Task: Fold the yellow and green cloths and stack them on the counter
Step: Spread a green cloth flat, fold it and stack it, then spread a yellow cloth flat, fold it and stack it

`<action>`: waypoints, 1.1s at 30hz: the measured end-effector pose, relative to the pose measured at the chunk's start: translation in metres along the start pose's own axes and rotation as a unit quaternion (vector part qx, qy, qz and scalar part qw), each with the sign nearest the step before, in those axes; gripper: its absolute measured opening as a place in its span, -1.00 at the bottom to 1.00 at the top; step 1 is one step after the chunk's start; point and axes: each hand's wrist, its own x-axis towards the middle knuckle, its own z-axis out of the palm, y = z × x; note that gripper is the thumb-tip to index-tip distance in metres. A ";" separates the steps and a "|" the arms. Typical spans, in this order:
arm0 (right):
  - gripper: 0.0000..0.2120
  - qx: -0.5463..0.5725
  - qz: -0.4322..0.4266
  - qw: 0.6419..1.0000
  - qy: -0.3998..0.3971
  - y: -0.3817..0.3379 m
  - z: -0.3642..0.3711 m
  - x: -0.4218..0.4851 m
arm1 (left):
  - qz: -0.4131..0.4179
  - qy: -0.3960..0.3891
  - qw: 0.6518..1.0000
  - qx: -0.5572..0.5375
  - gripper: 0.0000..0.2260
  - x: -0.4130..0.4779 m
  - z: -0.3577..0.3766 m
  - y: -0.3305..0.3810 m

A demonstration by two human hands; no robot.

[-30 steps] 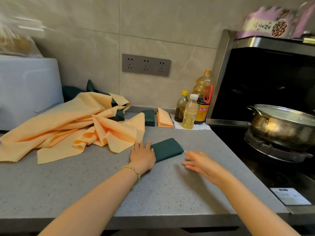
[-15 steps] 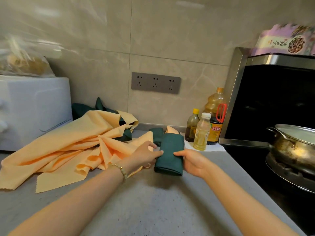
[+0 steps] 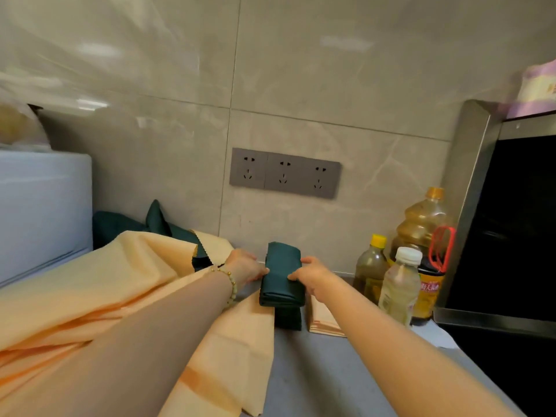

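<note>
Green cloth [image 3: 281, 285] is now over the green stack [image 3: 288, 319]; my left grip [image 3: 244, 266] and right grip [image 3: 314, 276] pinch its sides.

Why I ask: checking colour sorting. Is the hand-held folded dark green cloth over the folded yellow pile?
No, the folded dark green cloth is held over the dark green pile; the folded yellow pile lies beside it.

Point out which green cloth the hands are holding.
The folded green cloth, pinched between the left hand and right hand over the green stack. The loose green cloth lies crumpled by the wall, behind the yellow cloth.
</note>
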 end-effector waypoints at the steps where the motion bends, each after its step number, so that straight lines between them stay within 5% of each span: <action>1: -0.39 -0.013 0.010 1.000 -0.003 0.002 0.000 0.001 | 0.006 -0.003 1.000 0.028 -0.77 0.004 0.002 -0.005; 8: -0.39 -0.097 0.006 0.995 0.010 0.035 0.013 0.016 | 0.003 0.060 0.994 0.090 -0.37 0.018 0.024 -0.037; 15: -0.43 -0.188 -0.075 0.979 0.033 0.037 0.011 0.012 | 0.006 0.034 0.994 0.100 -0.37 0.019 0.031 -0.040; 19: -0.49 -0.296 -0.210 0.932 -0.006 0.040 0.003 -0.003 | 0.044 -0.006 0.989 0.141 -0.46 0.009 0.032 -0.038; 23: -0.38 -0.429 -0.233 0.865 -0.115 0.047 -0.012 -0.016 | 0.078 -0.061 0.965 0.241 -0.57 -0.006 0.027 -0.042; 26: -0.38 -0.521 -0.243 0.810 -0.114 0.051 -0.016 -0.024 | 0.066 -0.099 0.945 0.303 -0.53 -0.016 0.025 -0.053; 33: -0.49 -0.535 -0.237 0.806 -0.087 0.049 -0.005 -0.024 | 0.117 -0.067 0.920 0.368 -0.67 -0.028 0.015 -0.066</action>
